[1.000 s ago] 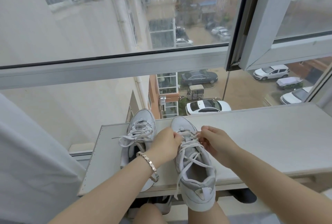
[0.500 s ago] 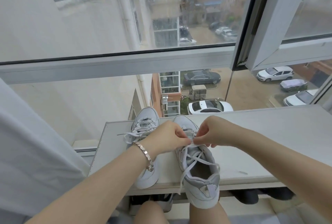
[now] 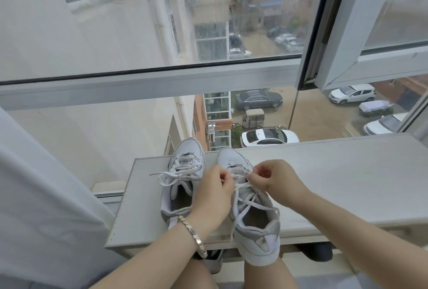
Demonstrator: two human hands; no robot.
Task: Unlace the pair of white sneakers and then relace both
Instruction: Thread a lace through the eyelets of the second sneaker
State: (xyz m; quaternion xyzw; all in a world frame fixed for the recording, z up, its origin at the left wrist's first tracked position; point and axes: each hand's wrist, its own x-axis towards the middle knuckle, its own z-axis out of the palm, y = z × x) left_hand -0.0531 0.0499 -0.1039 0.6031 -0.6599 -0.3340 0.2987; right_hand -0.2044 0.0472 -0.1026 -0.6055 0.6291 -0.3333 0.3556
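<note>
**Two white low-top sneakers with grey heel trim** stand side by side, toes pointing far, on a pale white board ledge (image 3: 335, 173) below a large glazed window (image 3: 139, 34). The left sneaker (image 3: 183, 173) lies wholly on the ledge, its loosened lace spilling out to the left. The right sneaker (image 3: 252, 214) sits nearer, its heel overhanging the near edge above the person's knee.

**Hands.** Both work at the far end of the right sneaker's lacing. The left hand (image 3: 214, 193), with a metal link bracelet (image 3: 192, 233) on its wrist, has its fingers (image 3: 223, 176) curled, pinching the flat white lace (image 3: 245, 200) on the left of the eyelet rows. The right hand (image 3: 275, 182) is likewise curled, and its fingertips (image 3: 258, 171) nip the same lace on the right. A short span appears to run between the two pinches. Slack crossings trail nearward over the open collar.

**Handling (judged).** The lace looks light, limp and flat. It should twist readily and drag somewhat through the eyelets. It is best taken close to an eyelet, or at its stiff tip, between thumb and forefinger; the tips cannot be made out here. The sneaker seems light and soft-sided, and it may shift or tip off the near edge under a pull.
</note>
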